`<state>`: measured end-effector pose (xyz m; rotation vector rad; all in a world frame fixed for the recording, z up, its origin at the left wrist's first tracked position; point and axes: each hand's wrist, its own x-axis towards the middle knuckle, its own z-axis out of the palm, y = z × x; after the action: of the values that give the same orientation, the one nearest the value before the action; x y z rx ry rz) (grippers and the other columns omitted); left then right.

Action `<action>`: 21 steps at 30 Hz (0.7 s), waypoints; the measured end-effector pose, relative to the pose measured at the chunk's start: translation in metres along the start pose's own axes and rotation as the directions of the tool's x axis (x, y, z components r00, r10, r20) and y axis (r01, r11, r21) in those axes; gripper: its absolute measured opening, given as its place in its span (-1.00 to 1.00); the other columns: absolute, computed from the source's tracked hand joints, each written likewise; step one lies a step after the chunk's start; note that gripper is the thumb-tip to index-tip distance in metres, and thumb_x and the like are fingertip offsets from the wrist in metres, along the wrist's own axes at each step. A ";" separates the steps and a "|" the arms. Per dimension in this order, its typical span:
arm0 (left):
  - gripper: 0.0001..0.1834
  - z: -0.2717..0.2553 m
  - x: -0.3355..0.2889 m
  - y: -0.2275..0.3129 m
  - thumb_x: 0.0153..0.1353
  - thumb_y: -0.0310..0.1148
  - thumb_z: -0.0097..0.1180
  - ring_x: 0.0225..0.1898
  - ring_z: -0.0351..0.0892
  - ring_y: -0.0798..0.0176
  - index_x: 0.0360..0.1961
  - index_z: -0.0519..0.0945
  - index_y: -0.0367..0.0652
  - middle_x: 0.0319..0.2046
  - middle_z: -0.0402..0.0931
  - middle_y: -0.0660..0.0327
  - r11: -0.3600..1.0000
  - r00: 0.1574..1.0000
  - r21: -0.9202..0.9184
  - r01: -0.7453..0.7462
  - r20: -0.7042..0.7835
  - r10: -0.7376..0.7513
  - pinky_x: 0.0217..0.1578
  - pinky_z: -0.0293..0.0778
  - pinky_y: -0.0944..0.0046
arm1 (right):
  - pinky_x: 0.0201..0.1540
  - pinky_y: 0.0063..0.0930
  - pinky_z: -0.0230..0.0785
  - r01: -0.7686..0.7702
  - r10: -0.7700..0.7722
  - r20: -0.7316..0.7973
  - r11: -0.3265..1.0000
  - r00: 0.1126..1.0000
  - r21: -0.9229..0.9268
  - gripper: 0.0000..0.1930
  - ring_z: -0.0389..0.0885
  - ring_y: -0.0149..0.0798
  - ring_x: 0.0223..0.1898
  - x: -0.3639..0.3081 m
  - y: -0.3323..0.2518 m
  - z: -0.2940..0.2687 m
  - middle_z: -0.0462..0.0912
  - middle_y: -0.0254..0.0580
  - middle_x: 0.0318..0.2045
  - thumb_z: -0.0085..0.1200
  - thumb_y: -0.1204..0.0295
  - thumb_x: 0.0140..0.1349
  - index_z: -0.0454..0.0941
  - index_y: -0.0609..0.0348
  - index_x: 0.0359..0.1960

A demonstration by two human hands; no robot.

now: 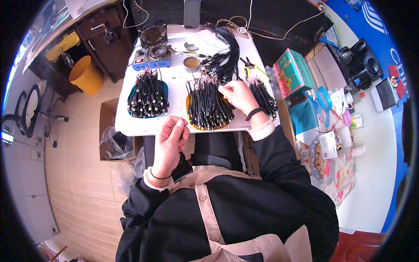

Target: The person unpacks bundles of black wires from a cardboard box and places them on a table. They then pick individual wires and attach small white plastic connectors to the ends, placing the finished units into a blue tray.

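Note:
In front of me three bundles of short black cables lie on a white table (146, 126). The left bundle (148, 94) rests on a teal tray (166, 91), the middle bundle (209, 105) on a yellow one (189, 105). The right bundle (262, 96) is partly behind my right wrist. Light metal plugs point toward me; thin reddish wire ends face away. My right hand (241, 97) is pinched at the far ends of the middle bundle; what it grips is hidden. My left hand (171, 136) pinches something tiny by the table's near edge, too small to name.
Behind the bundles stand a blue-fronted heating device (152, 61), a fan (153, 36), a round tin (192, 63), longer black cables (229, 48) and yellow-handled cutters (249, 65). A cardboard box (109, 148) sits left, near an orange bin (86, 76). A green box (294, 72) is at right.

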<state>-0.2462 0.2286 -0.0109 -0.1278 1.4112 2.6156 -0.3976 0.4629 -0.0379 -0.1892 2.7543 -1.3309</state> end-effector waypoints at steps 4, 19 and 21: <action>-0.88 0.002 -0.002 -0.001 0.40 -0.34 -0.10 -0.67 0.03 0.61 -0.25 0.43 -0.13 -0.60 0.29 0.43 1.000 1.000 0.010 -0.003 0.025 0.003 -0.69 -0.05 0.57 | -0.61 -0.63 0.21 -0.005 0.005 0.006 1.000 1.000 -0.025 -0.75 0.40 -0.56 -0.66 0.009 -0.002 0.003 0.51 -0.40 -0.68 0.21 0.32 0.17 0.58 0.24 -0.55; -0.87 0.012 0.001 0.009 0.41 -0.34 -0.12 -0.57 0.21 0.56 -0.28 0.42 -0.13 -0.52 0.36 0.37 0.992 0.992 0.015 -0.129 0.014 0.129 -0.60 0.19 0.56 | -0.43 -0.75 0.27 0.429 -0.390 -0.229 0.889 0.892 0.158 -0.91 0.41 -0.68 -0.48 -0.033 -0.094 -0.020 0.52 -0.51 -0.51 0.15 0.50 0.22 0.53 0.25 -0.31; -0.85 0.020 0.001 0.013 0.41 -0.36 -0.13 -0.31 0.47 0.46 -0.29 0.42 -0.16 -0.36 0.47 0.30 0.978 0.978 0.024 -0.209 0.022 0.209 -0.29 0.55 0.39 | -0.41 -0.74 0.29 0.396 -0.366 -0.153 0.869 0.918 0.297 -0.91 0.44 -0.65 -0.46 -0.063 -0.108 -0.023 0.54 -0.48 -0.49 0.15 0.51 0.22 0.55 0.26 -0.28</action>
<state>-0.2492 0.2383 0.0102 0.0530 1.5288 2.7529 -0.3300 0.4234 0.0623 -0.6972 2.6024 -1.9074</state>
